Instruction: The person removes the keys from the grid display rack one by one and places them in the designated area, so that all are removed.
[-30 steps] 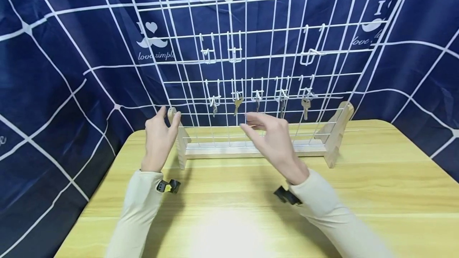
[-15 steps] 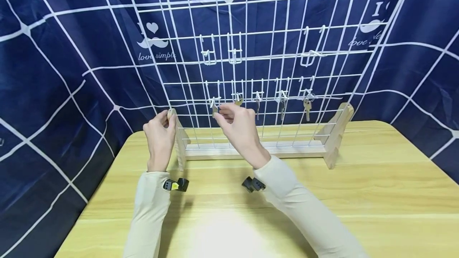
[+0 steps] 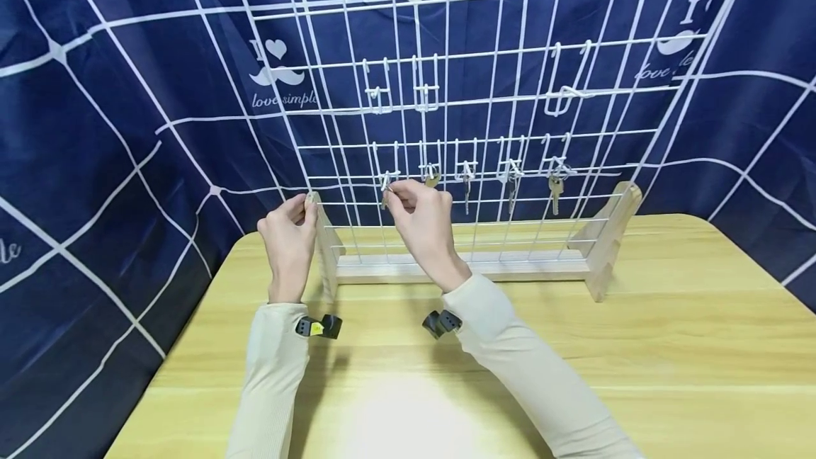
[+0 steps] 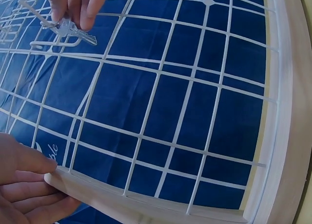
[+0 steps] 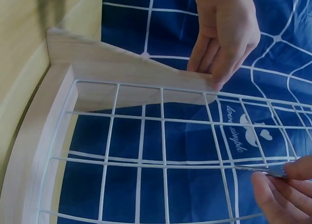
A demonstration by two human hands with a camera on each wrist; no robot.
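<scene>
A white wire grid rack [image 3: 448,101] stands upright on a wooden base. In the head view, my left hand [image 3: 290,243] holds the rounded top of the left wooden support [image 3: 325,250] between thumb and fingers. My right hand [image 3: 423,222] pinches a silver key [image 4: 85,36] at the leftmost lower hook [image 3: 386,177]. The left wrist view shows the key's toothed blade sticking out from the fingertips, right at the hook's wire. The right wrist view shows the same blade tilted between thumb and fingers. Just right of this hand hangs a brass key [image 3: 433,177], partly hidden.
Farther right on the lower row hang several more keys, among them a dark key [image 3: 512,193] and a brass-coloured key [image 3: 556,193]. Above them, a wire hook [image 3: 426,96] and two others hold no keys. A blue patterned cloth [image 3: 127,232] surrounds the wooden table [image 3: 669,346].
My right hand has moved left from mid-rack and now pinches the leftmost key. My left hand has closed its thumb and fingers onto the support's top. The head view has shifted slightly.
</scene>
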